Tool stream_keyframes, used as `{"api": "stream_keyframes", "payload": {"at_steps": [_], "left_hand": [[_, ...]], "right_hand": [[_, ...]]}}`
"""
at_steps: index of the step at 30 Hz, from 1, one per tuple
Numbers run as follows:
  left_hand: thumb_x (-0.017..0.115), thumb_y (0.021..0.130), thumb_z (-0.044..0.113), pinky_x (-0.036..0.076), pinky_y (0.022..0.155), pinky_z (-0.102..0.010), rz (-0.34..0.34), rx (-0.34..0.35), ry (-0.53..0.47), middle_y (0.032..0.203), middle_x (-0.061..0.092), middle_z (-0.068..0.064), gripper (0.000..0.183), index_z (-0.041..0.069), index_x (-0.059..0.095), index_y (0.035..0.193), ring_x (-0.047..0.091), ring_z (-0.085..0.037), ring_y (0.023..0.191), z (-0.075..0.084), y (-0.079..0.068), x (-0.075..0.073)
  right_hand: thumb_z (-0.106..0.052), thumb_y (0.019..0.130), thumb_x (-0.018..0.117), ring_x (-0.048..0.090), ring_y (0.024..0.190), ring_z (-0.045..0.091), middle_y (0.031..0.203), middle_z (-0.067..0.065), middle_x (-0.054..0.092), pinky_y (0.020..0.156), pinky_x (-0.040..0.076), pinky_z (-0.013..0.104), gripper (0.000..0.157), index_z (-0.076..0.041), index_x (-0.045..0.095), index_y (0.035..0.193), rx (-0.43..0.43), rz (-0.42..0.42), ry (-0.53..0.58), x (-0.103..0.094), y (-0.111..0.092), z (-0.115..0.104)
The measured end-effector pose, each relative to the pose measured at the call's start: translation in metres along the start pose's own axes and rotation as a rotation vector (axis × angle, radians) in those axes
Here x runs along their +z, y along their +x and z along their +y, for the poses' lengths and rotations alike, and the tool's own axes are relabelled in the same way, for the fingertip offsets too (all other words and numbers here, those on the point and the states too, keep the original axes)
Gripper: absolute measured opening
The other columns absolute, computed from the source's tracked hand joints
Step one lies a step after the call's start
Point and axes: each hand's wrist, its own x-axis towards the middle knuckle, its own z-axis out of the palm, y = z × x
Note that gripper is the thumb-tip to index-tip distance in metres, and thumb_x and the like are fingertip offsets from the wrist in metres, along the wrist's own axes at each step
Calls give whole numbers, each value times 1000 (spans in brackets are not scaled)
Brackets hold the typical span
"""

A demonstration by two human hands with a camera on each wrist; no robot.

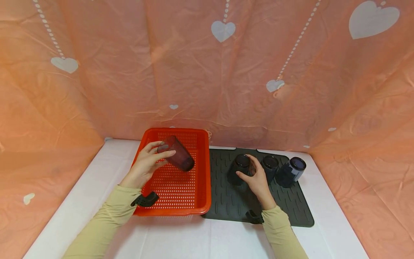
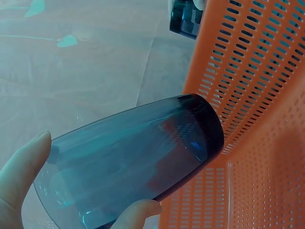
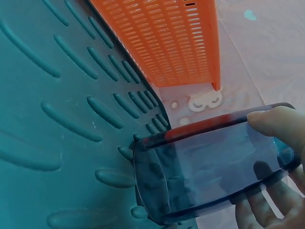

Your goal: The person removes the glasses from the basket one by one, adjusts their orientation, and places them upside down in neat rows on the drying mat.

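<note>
My left hand (image 1: 145, 163) grips a dark tinted drinking glass (image 1: 179, 155) near its rim, thumb and fingers on opposite sides. The glass is tilted over the red perforated basket (image 1: 207, 172), its thick base pointing right and down. In the left wrist view this glass (image 2: 128, 157) looks see-through, with the basket wall behind its base. My right hand (image 1: 257, 178) holds a second dark glass (image 1: 237, 171) upside down over the ribbed drying mat (image 1: 223, 205). In the right wrist view, fingers grasp this glass (image 3: 209, 167) near its base, its mouth at the mat.
Two more dark glasses, a nearer one (image 1: 270, 167) and one at the far right (image 1: 290, 172), stand upside down on the mat to the right of my right hand. White cloth (image 1: 181, 237) covers the table. An orange sheet with hearts (image 1: 194, 72) hangs behind.
</note>
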Motion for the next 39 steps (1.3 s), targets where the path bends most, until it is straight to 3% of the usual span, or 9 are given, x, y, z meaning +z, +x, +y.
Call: {"api": "stream_keyframes", "payload": {"at_steps": [14,28,39], "left_hand": [[75,85,16,49,89,-33,-22,-21,-43,125,48,-10,59,11,37,130,58,-16,98,-2,-1,8],[67,89,7,52,87,-38,-63,30,-165,108,60,-6,40,7,42,120,59,-20,96,-8,-2,19],[67,90,9,54,82,-33,-67,0,-228,105,62,-6,34,7,45,116,59,-18,85,-8,-2,28]], "right_hand": [[-7,78,79,41,130,28,141,12,46,106,34,48,72,-12,43,140,-6,3,-10,-1,-1,-4],[-8,79,79,39,132,27,143,12,44,106,34,47,71,-12,42,140,1,0,-8,0,-1,-3],[-5,78,79,41,131,29,141,13,45,105,34,49,72,-10,42,140,-6,8,1,0,-1,-3]]}}
